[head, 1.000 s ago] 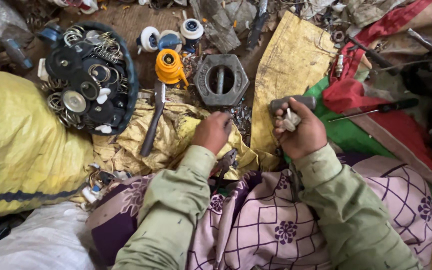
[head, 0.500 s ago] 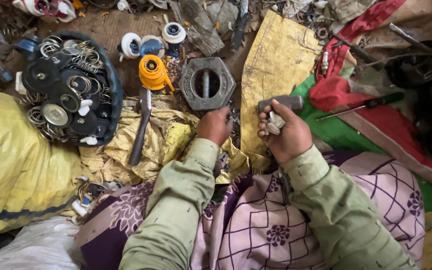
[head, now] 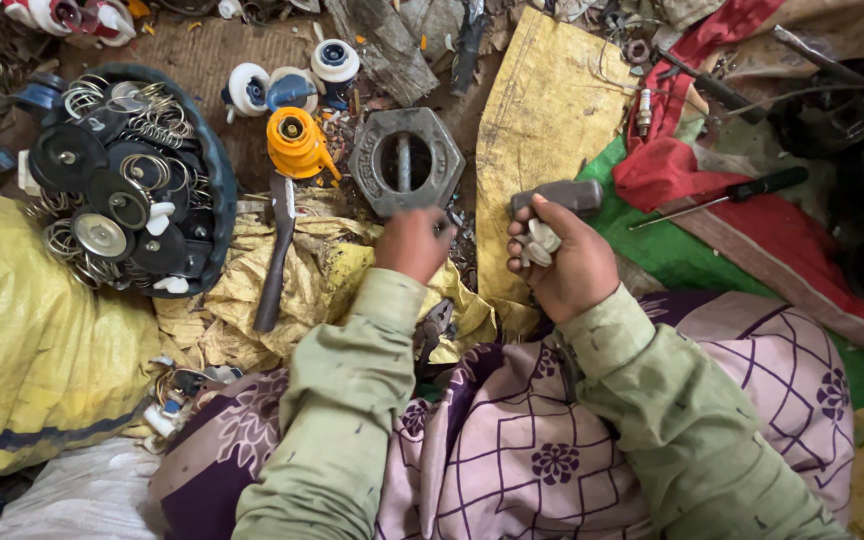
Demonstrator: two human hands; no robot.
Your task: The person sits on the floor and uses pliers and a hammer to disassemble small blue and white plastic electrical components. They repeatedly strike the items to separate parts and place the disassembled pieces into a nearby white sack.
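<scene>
far left: one yellow woven sack (head: 22, 340) lying on the floor. beside it, one dark round basin (head: 214, 190) holding black discs, wire springs, metal rings and small white pieces, too many and too tangled to count. right of the basin, one long dark metal tool (head: 274, 262) lies on crumpled yellow sheeting (head: 222, 300). above it, one orange plastic spool (head: 297, 145) and three white spools (head: 335, 58) on the floor. centre: one grey hexagonal metal block (head: 407, 160) with a round opening and a bar across it, lying flat on the floor. the left hand (head: 414, 243) is closed, knuckles up, just below the block's lower edge; whether it grips anything cannot be told. the right hand (head: 562, 262) is clenched around a hammer (head: 562, 195), whose grey head juts out to the right above the fingers, with a pale object (head: 542, 240) pressed in the same grasp. further right: one yellow sack (head: 542, 110) laid flat, one spark plug (head: 643, 110), red cloth (head: 692, 160) over green cloth (head: 682, 255), and one black-handled screwdriver (head: 732, 195).
</scene>
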